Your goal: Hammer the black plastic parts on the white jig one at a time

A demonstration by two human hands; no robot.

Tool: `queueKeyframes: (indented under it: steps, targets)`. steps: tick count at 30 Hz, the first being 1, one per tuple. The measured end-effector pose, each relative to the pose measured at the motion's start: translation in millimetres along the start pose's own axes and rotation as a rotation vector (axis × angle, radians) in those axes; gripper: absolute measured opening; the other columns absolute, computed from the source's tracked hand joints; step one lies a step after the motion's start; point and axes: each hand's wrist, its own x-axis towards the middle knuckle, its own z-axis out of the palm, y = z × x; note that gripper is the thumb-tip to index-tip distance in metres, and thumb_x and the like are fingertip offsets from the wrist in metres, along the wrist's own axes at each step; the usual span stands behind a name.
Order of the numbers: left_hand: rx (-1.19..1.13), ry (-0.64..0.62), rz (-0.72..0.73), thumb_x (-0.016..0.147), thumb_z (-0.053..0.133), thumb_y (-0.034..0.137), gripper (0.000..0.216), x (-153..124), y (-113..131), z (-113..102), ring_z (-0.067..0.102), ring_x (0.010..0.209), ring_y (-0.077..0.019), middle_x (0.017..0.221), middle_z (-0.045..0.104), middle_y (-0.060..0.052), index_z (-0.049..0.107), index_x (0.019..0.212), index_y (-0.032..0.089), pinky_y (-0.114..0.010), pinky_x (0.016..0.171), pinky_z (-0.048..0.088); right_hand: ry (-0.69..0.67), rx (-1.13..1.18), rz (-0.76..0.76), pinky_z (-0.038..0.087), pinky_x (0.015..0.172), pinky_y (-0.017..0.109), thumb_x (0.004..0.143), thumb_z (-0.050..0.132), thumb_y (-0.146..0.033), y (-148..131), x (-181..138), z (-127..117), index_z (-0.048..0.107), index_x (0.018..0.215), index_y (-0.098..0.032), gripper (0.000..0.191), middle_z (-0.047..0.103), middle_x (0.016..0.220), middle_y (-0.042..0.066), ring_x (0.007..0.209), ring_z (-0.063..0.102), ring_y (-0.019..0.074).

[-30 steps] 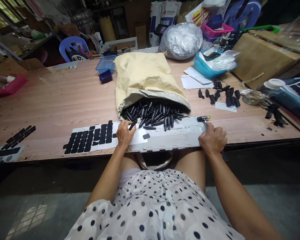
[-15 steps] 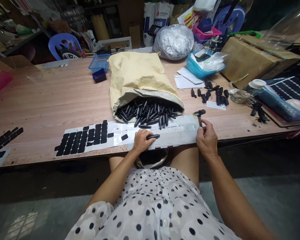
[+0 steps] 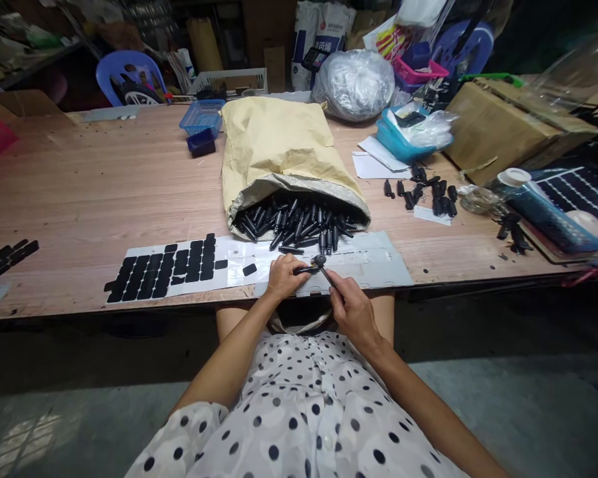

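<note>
My left hand (image 3: 285,275) is closed on a slim black tube-like piece (image 3: 303,270), which lies roughly level above a grey board (image 3: 379,265) at the table's front edge. In my right hand (image 3: 353,304) is a small hammer (image 3: 321,261), gripped by its dark handle. Its head is at the right end of the black piece; whether the two touch I cannot tell. Just behind, many similar black pieces (image 3: 299,219) spill from the mouth of a paper sack (image 3: 284,143). One more loose black piece (image 3: 291,250) rests on the board near my left hand.
Left of my hands lies a white sheet with rows of black stickers (image 3: 149,273). Several short black parts (image 3: 441,199) are scattered at the right, near a teal basket (image 3: 403,147) and a cardboard box (image 3: 503,126). A blue basket (image 3: 202,118) stands behind the sack's left side.
My right hand has swung the hammer left, from the board's right end to the black piece. My left hand keeps its hold in nearly the same place.
</note>
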Motion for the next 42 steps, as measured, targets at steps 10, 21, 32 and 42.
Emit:
queueKeyframes:
  steps: [10, 21, 32, 42]
  targets:
    - [-0.024, 0.016, -0.010, 0.076, 0.081, 0.023, 0.014, 1, 2, 1, 0.060, 0.095, -0.0245, 0.086, 0.069, -0.001, 0.084, 0.085, 0.032, -0.041, 0.094, 0.045, -0.013, -0.039, -0.009, 0.057, 0.075, 0.029, 0.104, 0.041, -0.029, 4, 0, 4, 0.070, 0.138, -0.031, 0.045, 0.067, 0.091, 0.005, 0.083, 0.067, 0.0198]
    - [0.003, 0.041, 0.027, 0.076, 0.082, 0.025, 0.014, 0, -6, 3, 0.060, 0.096, -0.0244, 0.088, 0.070, -0.001, 0.083, 0.088, 0.031, -0.041, 0.094, 0.047, 0.132, -0.057, 0.049, 0.057, 0.088, 0.036, 0.101, 0.043, -0.029, 20, 17, -18, 0.070, 0.135, -0.029, 0.043, 0.072, 0.105, 0.008, 0.098, 0.067, 0.0232]
    - [0.041, 0.075, 0.166, 0.081, 0.078, 0.027, 0.011, -11, -6, 0, 0.060, 0.091, -0.0234, 0.090, 0.067, -0.004, 0.079, 0.092, 0.028, -0.038, 0.088, 0.048, 0.183, -0.612, 0.536, 0.030, 0.064, 0.032, 0.091, 0.052, -0.013, 120, 87, -61, 0.078, 0.121, -0.017, 0.040, 0.059, 0.093, 0.012, 0.077, 0.049, 0.0208]
    - [0.239, -0.045, 0.471, 0.097, 0.063, 0.035, 0.024, -97, -43, 29, 0.065, 0.068, -0.0185, 0.081, 0.069, -0.005, 0.075, 0.115, 0.026, -0.028, 0.062, 0.049, 0.284, -0.704, 0.431, 0.023, 0.064, 0.033, 0.090, 0.050, -0.015, 126, 77, -45, 0.076, 0.117, -0.015, 0.038, 0.060, 0.097, 0.016, 0.083, 0.047, 0.0246]
